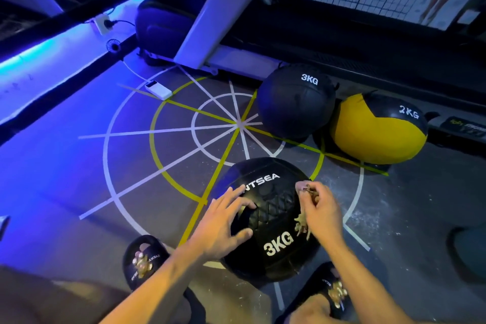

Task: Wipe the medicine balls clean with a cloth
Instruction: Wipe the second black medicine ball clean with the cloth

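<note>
Ball [273, 221] (3KG), under right grip [322, 209], cloth [302, 223]

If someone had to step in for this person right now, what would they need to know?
Left hand: open, fingers spread on the near 3KG ball, steadying it.
Right hand: pinches a small cloth against that ball's right side.
The near ball sits on the floor between the person's feet. A second black 3KG ball and a yellow 2KG ball sit side by side behind it, by the treadmill, untouched.
Done: wiping of the near ball is under way; how far, cannot tell.
Left: finish this ball, then wipe the other two, if not already wiped.
</note>
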Tool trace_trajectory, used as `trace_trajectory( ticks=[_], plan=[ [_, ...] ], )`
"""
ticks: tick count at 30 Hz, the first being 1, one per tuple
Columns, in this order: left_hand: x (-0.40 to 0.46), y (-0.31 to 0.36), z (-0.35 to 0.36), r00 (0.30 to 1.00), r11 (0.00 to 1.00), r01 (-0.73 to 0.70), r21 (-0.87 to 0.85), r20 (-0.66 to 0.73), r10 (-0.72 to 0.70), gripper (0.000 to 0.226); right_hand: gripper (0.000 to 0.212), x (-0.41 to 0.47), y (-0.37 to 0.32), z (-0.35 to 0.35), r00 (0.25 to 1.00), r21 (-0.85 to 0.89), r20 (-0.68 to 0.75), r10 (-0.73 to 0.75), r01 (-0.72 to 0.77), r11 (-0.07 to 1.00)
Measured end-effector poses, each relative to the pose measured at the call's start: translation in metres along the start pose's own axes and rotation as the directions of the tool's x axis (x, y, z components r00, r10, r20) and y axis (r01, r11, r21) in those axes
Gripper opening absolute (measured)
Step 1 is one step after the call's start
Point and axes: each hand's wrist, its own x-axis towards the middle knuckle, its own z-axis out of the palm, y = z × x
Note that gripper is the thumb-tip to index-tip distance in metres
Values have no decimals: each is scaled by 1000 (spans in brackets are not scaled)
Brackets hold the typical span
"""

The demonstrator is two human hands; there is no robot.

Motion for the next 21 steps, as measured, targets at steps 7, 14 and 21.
trace_trajectory(
  ticks=[7,14,21],
  plan=[
    [-16,13,20,996,994,8,106,-90,1,70,15,23,-39,16,997,-65,-39,-71,69,996],
    [-24,2,31,993,992,-26,125,-110,39,67,22,12,-62,47,785,-20,420,-456,510,860],
    [-18,5,41,990,995,-65,78,-123,74,65,20,21,-63,47,873,-152,330,-360,425,892]
  ],
)
